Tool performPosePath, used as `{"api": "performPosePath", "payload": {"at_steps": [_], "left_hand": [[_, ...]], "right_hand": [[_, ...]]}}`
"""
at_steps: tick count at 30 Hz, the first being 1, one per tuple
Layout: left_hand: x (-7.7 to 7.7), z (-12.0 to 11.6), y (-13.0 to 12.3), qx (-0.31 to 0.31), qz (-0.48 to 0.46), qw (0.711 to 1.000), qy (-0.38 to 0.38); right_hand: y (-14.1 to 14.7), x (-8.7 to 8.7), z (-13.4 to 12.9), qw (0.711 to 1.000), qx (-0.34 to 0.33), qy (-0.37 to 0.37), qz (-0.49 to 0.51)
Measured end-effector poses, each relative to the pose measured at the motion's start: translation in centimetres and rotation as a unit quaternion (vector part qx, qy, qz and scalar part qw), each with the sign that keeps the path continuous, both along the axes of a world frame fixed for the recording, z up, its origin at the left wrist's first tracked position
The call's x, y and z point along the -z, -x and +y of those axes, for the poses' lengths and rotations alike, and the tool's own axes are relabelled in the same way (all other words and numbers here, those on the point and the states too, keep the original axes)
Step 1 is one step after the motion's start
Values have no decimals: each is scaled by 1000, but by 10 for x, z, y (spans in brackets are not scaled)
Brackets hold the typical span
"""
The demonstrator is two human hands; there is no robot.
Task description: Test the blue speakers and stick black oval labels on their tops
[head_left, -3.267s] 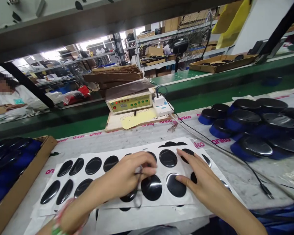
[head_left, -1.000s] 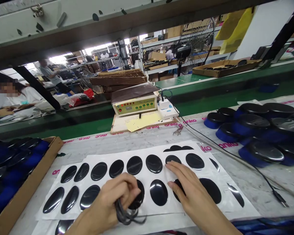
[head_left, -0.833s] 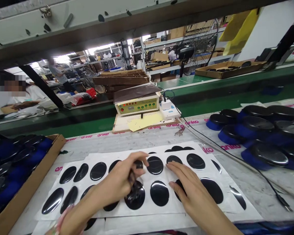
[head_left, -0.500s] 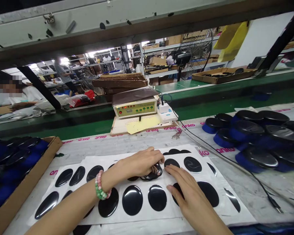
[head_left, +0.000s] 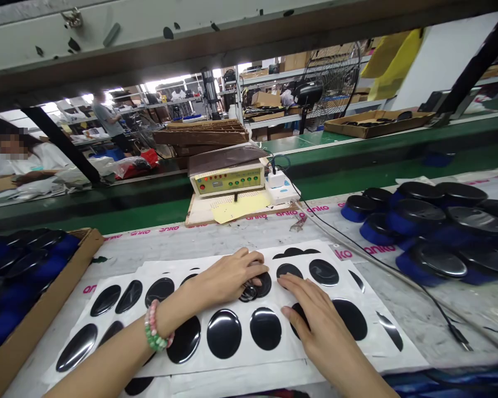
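Note:
White sheets (head_left: 288, 359) bearing rows of glossy black ovals lie on the covered bench. My left hand (head_left: 236, 276), below a pink-and-green bead bracelet (head_left: 156, 326), has its fingers curled over a small shiny black object (head_left: 249, 291), whose shape is partly hidden. It is beside a black oval in the upper row. My right hand (head_left: 309, 307) rests on the sheet with its fingers spread, fingertips by another black oval (head_left: 289, 270), and nothing held in it.
A cardboard box (head_left: 66, 282) of blue-and-black round parts stands left; more such parts (head_left: 417, 215) are at right. Behind are a control unit (head_left: 228, 179), a power strip (head_left: 282, 190) and a cable. A person (head_left: 37, 157) is at far left.
My left hand has shifted slightly left with the shiny black object, uncovering more of a black oval. My right hand stays almost in place. The view has moved a little.

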State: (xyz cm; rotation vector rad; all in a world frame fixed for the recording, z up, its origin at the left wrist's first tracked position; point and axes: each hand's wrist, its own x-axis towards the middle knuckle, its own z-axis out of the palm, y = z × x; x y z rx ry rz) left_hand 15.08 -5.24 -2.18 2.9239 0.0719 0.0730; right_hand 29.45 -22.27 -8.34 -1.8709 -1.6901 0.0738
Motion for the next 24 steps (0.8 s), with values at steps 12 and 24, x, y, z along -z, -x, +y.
{"api": "performPosePath", "payload": {"at_steps": [12,24], "left_hand": [[5,-1,39,-77,-219,968,96],[-19,-41,79,-146,-12,966,213]], "right_hand": [[-1,4,1,1000,7,-21,-16],[-8,6,5,996,0,-60,-66]]}}
